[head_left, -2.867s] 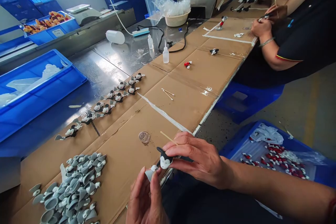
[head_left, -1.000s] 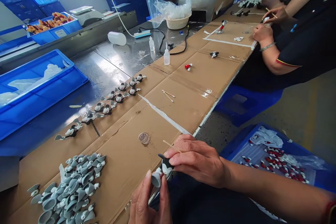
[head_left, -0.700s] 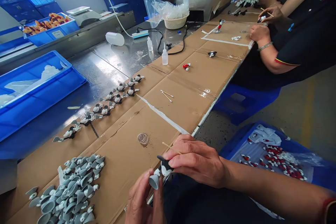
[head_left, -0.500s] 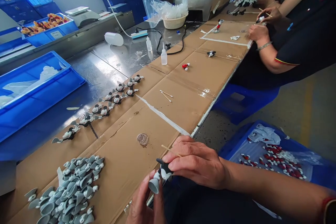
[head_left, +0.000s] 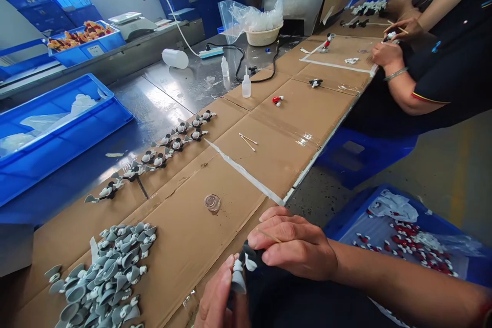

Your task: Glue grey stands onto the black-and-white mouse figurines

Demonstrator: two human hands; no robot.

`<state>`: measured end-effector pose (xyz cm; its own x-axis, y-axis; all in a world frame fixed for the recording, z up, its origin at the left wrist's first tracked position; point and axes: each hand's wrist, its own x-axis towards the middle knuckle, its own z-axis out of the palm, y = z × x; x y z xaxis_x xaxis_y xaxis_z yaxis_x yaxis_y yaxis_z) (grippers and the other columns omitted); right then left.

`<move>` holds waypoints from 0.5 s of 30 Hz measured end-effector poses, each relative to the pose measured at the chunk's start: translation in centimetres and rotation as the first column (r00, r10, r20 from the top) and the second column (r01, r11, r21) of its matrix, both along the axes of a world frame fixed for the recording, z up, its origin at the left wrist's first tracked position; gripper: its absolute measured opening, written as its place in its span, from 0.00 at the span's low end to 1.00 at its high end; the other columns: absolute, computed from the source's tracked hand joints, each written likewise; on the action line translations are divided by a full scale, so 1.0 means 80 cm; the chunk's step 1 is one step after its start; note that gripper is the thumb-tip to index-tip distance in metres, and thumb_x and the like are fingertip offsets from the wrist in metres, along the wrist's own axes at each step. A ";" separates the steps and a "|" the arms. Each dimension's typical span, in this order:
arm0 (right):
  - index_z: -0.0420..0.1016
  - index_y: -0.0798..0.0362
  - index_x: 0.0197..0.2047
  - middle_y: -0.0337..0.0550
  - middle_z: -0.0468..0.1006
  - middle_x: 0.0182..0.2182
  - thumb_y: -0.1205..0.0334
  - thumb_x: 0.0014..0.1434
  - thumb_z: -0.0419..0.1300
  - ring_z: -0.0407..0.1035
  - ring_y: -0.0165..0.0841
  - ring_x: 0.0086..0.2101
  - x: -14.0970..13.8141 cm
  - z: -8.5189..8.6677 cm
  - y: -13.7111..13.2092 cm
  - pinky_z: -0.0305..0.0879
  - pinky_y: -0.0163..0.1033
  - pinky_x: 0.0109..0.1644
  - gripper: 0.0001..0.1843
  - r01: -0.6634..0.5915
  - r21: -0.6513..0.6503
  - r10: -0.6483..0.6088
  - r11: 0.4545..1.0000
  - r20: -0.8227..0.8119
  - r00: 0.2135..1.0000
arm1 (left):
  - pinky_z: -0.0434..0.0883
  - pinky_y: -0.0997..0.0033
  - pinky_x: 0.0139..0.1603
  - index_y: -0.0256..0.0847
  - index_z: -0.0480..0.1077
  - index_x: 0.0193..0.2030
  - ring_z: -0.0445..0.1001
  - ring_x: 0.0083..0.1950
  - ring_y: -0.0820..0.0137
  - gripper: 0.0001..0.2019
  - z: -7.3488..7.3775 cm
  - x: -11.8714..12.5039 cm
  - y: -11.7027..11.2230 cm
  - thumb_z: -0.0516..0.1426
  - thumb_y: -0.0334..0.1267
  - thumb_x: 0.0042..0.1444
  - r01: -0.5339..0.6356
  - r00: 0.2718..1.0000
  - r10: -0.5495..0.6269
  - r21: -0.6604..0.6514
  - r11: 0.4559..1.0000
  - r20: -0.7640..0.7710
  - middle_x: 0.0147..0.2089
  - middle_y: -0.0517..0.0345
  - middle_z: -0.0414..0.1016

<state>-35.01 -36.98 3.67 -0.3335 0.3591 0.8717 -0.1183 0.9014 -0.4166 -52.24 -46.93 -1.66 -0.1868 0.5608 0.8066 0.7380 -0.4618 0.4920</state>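
At the near table edge, my left hand (head_left: 221, 294) pinches a small grey cone-shaped piece with a white part (head_left: 239, 281). My right hand (head_left: 300, 246) is closed on a black-and-white mouse head (head_left: 250, 260), right against the grey piece. A thin wooden stick (head_left: 272, 236) also lies between the right fingers; its tip is hidden. To the left lies a heap of similar grey pieces (head_left: 103, 271). Beyond it, mouse heads with grey pieces attached (head_left: 158, 160) stand in rows. A small clear round dish (head_left: 212, 204) sits on the cardboard.
Cardboard (head_left: 184, 246) covers the table, with two cotton swabs (head_left: 248, 142), a red-and-white figure part (head_left: 277, 100) and a dropper bottle (head_left: 246, 85). A blue bin (head_left: 61, 128) stands left; a blue tray of red parts (head_left: 407, 246) is low right. A co-worker's hands (head_left: 392, 51) work at far right.
My hands have shifted slightly right and down, and the mouse head has tilted. The stick's end, which stuck out past my right fingers, is now tucked behind them. The view has swung slightly left.
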 end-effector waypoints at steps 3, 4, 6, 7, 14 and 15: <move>0.71 0.56 0.35 0.47 0.81 0.37 0.71 0.67 0.55 0.78 0.29 0.42 0.004 -0.006 0.001 0.70 0.36 0.54 0.07 0.000 0.014 0.000 1.000 0.011 1.000 | 0.78 0.80 0.42 0.35 0.73 0.35 0.82 0.35 0.72 0.05 0.007 -0.007 0.008 0.63 0.25 0.52 0.052 0.972 0.000 0.210 0.976 -0.237 0.35 0.56 0.82; 0.70 0.56 0.35 0.46 0.82 0.37 0.71 0.67 0.55 0.78 0.29 0.42 0.006 -0.007 0.001 0.69 0.35 0.56 0.07 -0.002 0.014 0.001 1.000 0.024 1.000 | 0.77 0.80 0.43 0.35 0.73 0.34 0.82 0.36 0.72 0.05 0.009 -0.006 0.008 0.63 0.25 0.52 0.061 0.963 0.002 0.227 0.972 -0.270 0.36 0.55 0.82; 0.70 0.56 0.35 0.45 0.82 0.38 0.71 0.66 0.56 0.78 0.29 0.43 0.007 -0.010 0.002 0.67 0.35 0.58 0.07 -0.008 0.019 0.007 1.000 0.047 0.999 | 0.77 0.78 0.44 0.36 0.73 0.37 0.82 0.40 0.70 0.06 0.015 0.000 0.004 0.63 0.25 0.53 0.050 0.970 -0.005 0.178 0.983 -0.243 0.39 0.55 0.82; 0.70 0.56 0.35 0.45 0.82 0.38 0.72 0.66 0.56 0.78 0.29 0.43 0.008 -0.011 0.002 0.67 0.35 0.58 0.07 -0.010 0.025 0.009 1.000 0.051 0.999 | 0.78 0.77 0.44 0.37 0.73 0.40 0.81 0.42 0.69 0.08 0.018 0.005 0.000 0.63 0.25 0.54 0.028 0.981 -0.002 0.133 0.991 -0.192 0.41 0.55 0.82; 0.70 0.54 0.35 0.42 0.82 0.38 0.70 0.67 0.55 0.78 0.27 0.42 0.008 -0.013 0.001 0.68 0.36 0.57 0.08 0.000 0.011 -0.001 1.000 0.045 0.999 | 0.79 0.74 0.44 0.40 0.73 0.44 0.82 0.41 0.70 0.10 0.023 0.027 -0.008 0.60 0.25 0.57 -0.083 0.993 0.086 0.046 0.996 -0.081 0.40 0.57 0.82; 0.70 0.54 0.35 0.42 0.82 0.38 0.69 0.67 0.55 0.78 0.27 0.42 0.008 -0.013 0.001 0.68 0.35 0.57 0.08 -0.002 0.003 0.002 1.000 0.053 0.999 | 0.78 0.76 0.44 0.39 0.74 0.41 0.82 0.40 0.71 0.08 0.022 0.024 -0.005 0.61 0.24 0.55 -0.083 0.990 0.091 0.082 0.993 -0.104 0.38 0.58 0.82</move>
<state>-34.38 -36.87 2.66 -0.3794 0.3562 0.8539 -0.0978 0.9023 -0.4199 -50.30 -47.36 0.12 -0.1419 0.4815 0.8649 0.8237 -0.4272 0.3729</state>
